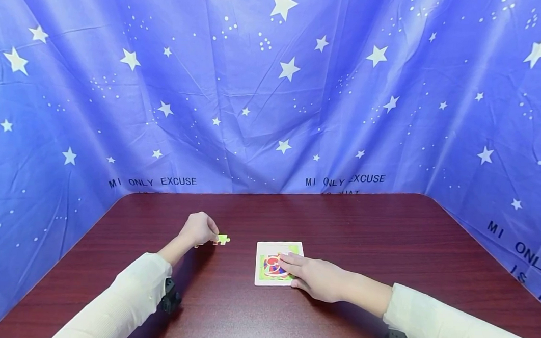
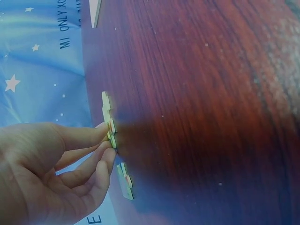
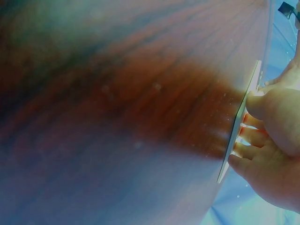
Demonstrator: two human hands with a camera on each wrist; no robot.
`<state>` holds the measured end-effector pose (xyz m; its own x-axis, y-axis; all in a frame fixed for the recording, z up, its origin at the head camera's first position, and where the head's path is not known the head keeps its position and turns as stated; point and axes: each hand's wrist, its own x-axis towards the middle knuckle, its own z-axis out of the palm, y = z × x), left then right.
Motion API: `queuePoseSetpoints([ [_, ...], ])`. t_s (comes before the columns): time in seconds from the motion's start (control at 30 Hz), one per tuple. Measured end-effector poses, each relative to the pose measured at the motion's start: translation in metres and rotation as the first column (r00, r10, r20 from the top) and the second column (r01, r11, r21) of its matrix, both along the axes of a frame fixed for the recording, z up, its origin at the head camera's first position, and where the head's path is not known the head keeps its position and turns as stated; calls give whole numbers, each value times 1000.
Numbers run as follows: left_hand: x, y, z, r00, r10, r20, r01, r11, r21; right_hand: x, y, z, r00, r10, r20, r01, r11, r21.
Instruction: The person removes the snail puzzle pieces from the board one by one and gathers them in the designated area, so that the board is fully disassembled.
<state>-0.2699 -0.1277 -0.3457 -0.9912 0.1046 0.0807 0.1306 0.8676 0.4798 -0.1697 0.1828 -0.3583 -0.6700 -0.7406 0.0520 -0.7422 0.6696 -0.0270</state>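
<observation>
At the left of the table, my left hand [image 1: 198, 228] pinches a thin jigsaw piece [image 2: 112, 136] between thumb and fingertips, low over the wood. Beside the fingers lies a yellow-green jigsaw piece [image 1: 223, 239], and in the left wrist view another jigsaw piece [image 2: 125, 183] sits below the hand. My right hand [image 1: 321, 279] rests with extended fingers on the right part of a white-framed puzzle board [image 1: 261, 246]. Red, blue and green picture parts show inside the frame; the fingers hide its right side. From the right wrist, the board [image 3: 228, 145] appears edge-on, flat on the table.
The dark red wooden table [image 1: 226, 309] runs back to a blue curtain [image 1: 238, 85] printed with white stars and lettering. Black wrist cameras hang under both pale sleeves [image 1: 126, 289]. Bare wood lies between the loose pieces and the board.
</observation>
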Motion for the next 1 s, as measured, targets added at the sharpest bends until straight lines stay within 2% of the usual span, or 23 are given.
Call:
queuePoseSetpoints([
  [0.2, -1, -1, 3, 999, -10, -30, 9, 999, -37, 0, 0, 1, 1000, 2, 6, -2, 1000, -6],
  [0.37, 1, 8, 7, 997, -41, -66, 38, 998, -54, 1, -1, 3, 1000, -6, 18, 6, 1000, -10],
  [0.47, 3, 18, 8, 994, -88, -68, 87, 996, -14, 1, -1, 2, 1000, -12, 21, 12, 1000, -11],
  [0.6, 9, 33, 7, 986, -169, -17, 170, 981, 89, 0, -1, 0, 999, -25, 33, 25, 1000, -8],
  [0.7, 14, 47, 6, 974, -227, -15, 227, 966, 121, -1, -1, -1, 998, -34, 46, 35, 999, -11],
  [0.8, 19, 61, 5, 955, -294, -50, 298, 948, 110, -1, -1, -1, 998, -34, 46, 34, 999, -16],
  [1.0, 32, 87, 2, 902, -429, -48, 431, 896, 106, -1, -1, -2, 999, -22, 34, 23, 1000, -16],
])
